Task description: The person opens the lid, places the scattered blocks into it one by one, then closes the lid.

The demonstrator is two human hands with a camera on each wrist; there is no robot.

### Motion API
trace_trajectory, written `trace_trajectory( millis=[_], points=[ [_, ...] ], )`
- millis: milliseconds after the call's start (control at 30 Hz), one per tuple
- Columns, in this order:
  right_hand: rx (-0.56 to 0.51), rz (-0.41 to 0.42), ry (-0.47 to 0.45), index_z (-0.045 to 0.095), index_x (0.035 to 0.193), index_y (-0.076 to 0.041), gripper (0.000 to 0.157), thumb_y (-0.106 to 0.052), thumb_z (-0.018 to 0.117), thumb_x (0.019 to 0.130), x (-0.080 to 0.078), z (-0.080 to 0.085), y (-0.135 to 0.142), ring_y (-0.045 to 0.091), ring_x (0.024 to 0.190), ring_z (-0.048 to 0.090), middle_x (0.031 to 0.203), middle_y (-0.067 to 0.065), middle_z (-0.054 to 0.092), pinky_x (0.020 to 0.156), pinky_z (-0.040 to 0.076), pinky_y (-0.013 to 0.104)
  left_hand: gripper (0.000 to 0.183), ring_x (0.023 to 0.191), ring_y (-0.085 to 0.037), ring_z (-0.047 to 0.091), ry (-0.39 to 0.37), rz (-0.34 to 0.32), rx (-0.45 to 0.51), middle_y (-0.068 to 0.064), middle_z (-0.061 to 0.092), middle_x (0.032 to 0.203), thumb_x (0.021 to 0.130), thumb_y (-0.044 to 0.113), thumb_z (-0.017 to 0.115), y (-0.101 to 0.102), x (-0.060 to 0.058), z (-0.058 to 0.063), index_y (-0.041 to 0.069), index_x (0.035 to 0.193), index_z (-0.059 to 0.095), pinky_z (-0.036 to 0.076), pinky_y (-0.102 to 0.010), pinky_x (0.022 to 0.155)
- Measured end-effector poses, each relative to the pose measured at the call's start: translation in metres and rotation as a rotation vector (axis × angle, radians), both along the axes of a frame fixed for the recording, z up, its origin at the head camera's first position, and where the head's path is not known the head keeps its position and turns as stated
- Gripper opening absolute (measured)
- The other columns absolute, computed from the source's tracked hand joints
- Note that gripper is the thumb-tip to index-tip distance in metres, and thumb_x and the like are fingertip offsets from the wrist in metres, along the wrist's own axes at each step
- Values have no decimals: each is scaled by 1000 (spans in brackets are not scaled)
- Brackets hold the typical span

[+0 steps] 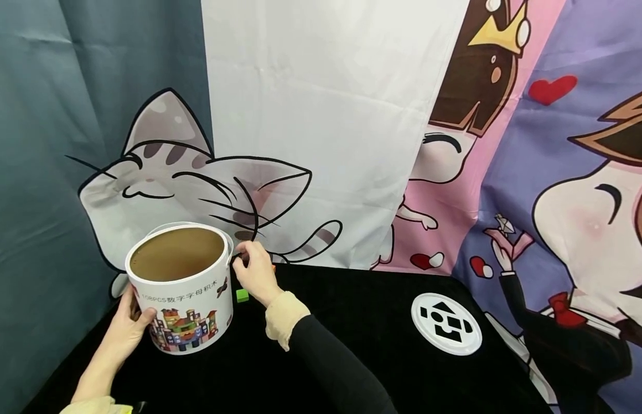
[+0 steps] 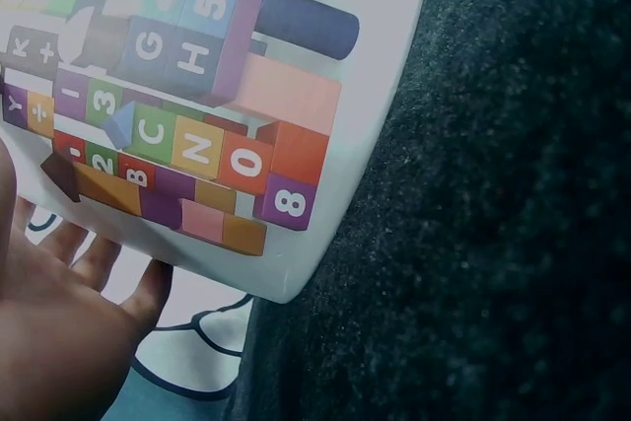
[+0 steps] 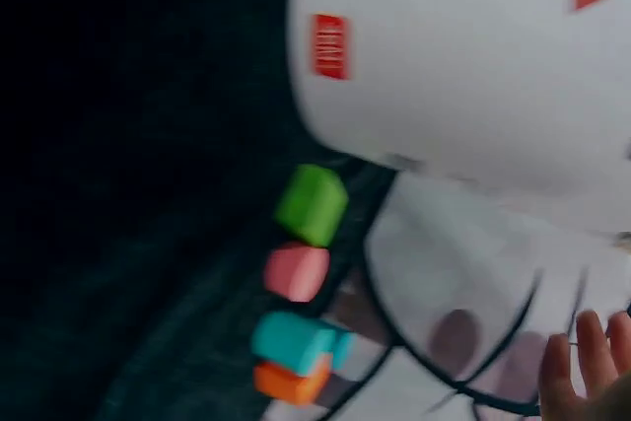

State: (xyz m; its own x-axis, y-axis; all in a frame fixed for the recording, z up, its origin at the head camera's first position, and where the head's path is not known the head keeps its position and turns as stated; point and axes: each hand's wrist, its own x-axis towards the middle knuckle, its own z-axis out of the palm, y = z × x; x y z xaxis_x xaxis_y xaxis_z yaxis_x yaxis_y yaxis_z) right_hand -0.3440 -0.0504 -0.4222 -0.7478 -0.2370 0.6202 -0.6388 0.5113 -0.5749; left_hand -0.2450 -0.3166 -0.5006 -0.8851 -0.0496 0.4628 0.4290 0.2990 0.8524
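A white toy-block bucket [image 1: 183, 287] with printed pictures of colored blocks stands at the left, its top uncovered and its tan inside visible. My left hand [image 1: 126, 328] grips its left side, thumb on the front; in the left wrist view the fingers [image 2: 94, 263] reach behind the wall. Beside the right rim is my right hand [image 1: 258, 270], its fingers loosely bent near the thin handle [image 1: 230, 244]. The right wrist view has those fingers [image 3: 595, 357] apart from the bucket wall, holding nothing visible. Whether the bucket's base touches the table is unclear.
Behind the bucket's right side lie a green block [image 3: 312, 204], a pink block [image 3: 296, 273], a teal block [image 3: 293, 340] and an orange block [image 3: 289, 382]. A white lid with shaped holes [image 1: 447, 324] lies right on the black cloth [image 1: 352, 322]. Printed curtains [image 1: 326, 115] hang behind.
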Motion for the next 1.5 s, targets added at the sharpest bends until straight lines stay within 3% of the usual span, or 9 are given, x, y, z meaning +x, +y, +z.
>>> trace_trajectory(
  millis=[167,367,533,667,867,1000,1167,1333,1500],
  points=[
    [216,4,-115,68,99,-13,21,-7,64,80,-8,-29,2,5,82,51,93,-4,57,73,41,13,74,131,5,23,9,13,5,-16,13,159,104,21,50,1,-1,0,22,159,-1,25,-5,96],
    [455,-6,-254,67,103,-17,22,-12,70,81,-12,-62,4,8,85,53,97,-5,57,76,45,21,76,129,8,21,-24,7,-1,-31,5,156,104,22,50,4,1,-2,22,158,-4,26,-4,94],
    [653,-44,-270,68,115,-19,33,-19,73,82,-10,-72,-3,11,90,57,108,-3,58,76,48,22,76,130,7,21,-27,13,-8,-31,6,156,105,23,49,1,2,-3,21,158,-4,27,-4,94],
    [775,-80,-293,62,131,-20,48,-23,72,85,-6,-74,-7,13,110,55,127,-3,57,87,47,25,75,131,8,18,-36,12,-1,-27,2,158,105,23,48,0,1,-5,21,158,-5,24,-4,95],
    [845,-88,-305,58,138,-24,54,-24,72,86,-3,-76,-8,16,127,44,135,-5,53,93,45,33,75,132,6,18,-40,9,13,-27,3,158,105,24,49,0,0,-5,22,158,-4,23,-4,97],
    [838,-77,-257,63,130,-26,47,-24,74,84,-7,-86,-6,14,118,49,118,-5,57,86,47,33,75,132,6,18,-37,14,9,-26,4,158,104,25,49,0,1,-5,23,158,-3,23,-4,96],
    [891,-49,-179,67,104,-25,23,-24,75,82,-7,-87,-1,13,99,52,95,-6,54,75,47,25,73,132,5,21,-12,9,12,-16,11,159,104,22,49,2,0,-8,22,159,0,25,-5,97],
    [935,15,-115,69,94,-24,16,-19,76,80,-2,-81,1,11,91,52,89,-6,53,73,43,15,74,132,6,20,-18,8,13,-22,8,159,104,23,49,2,0,-8,22,159,-1,23,-4,97],
    [968,51,-93,72,90,-24,15,-21,79,77,-3,-73,4,7,93,53,89,-8,54,74,43,13,74,131,4,24,-5,13,9,-9,16,159,104,24,51,1,-1,-4,23,159,1,25,-5,96]
  ],
)
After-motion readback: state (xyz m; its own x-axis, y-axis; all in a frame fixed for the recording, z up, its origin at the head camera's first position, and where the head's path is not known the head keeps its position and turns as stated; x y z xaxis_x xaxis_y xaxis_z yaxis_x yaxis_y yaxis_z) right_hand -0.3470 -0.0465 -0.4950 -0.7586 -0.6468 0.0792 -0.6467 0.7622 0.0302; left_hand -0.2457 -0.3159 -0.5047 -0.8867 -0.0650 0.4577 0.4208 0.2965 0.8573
